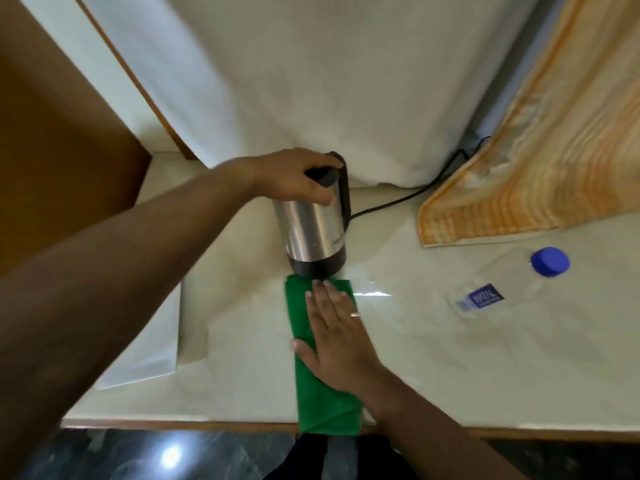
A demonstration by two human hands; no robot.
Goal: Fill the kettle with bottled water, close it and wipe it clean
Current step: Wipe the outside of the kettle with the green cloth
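Observation:
A steel kettle (313,233) with a black base and black handle stands upright on the pale counter (450,368). My left hand (298,180) is closed over its black lid and top. A folded green cloth (323,400) lies flat in front of the kettle, running to the counter's near edge. My right hand (334,336) rests flat on the cloth, fingers spread, fingertips close to the kettle's base. A clear plastic water bottle (509,284) with a blue cap lies on its side to the right.
The kettle's black cord (405,197) trails back right to the wall. An orange striped cloth (540,161) hangs at the right. A white sheet (149,344) lies on the counter's left. A white curtain hangs behind; dark floor shows below the edge.

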